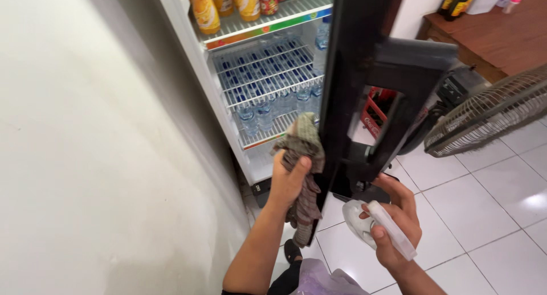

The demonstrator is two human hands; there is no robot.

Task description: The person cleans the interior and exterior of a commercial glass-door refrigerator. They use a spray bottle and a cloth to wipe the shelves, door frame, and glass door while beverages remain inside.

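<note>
Our left hand (pixel 289 178) was closed around a crumpled, brownish checked cloth (pixel 303 158), pressing it against the inner edge of the tall black-framed fridge door (pixel 356 73), low down near the door's bottom corner. Our right hand (pixel 396 226) was wrapped around a white plastic spray bottle (pixel 376 226), held just outside that door below its black handle (pixel 407 95). The door stood open, and behind it the wire shelves (pixel 268 78) carried small clear water bottles (pixel 256 115), with orange drink bottles (pixel 225 4) above. We judged the wiping to be under way at the lower edge; whether the upper door had been cleaned we could not tell. Right of the door stood a metal fan grille (pixel 490 113) on white floor tiles (pixel 473 215).
</note>
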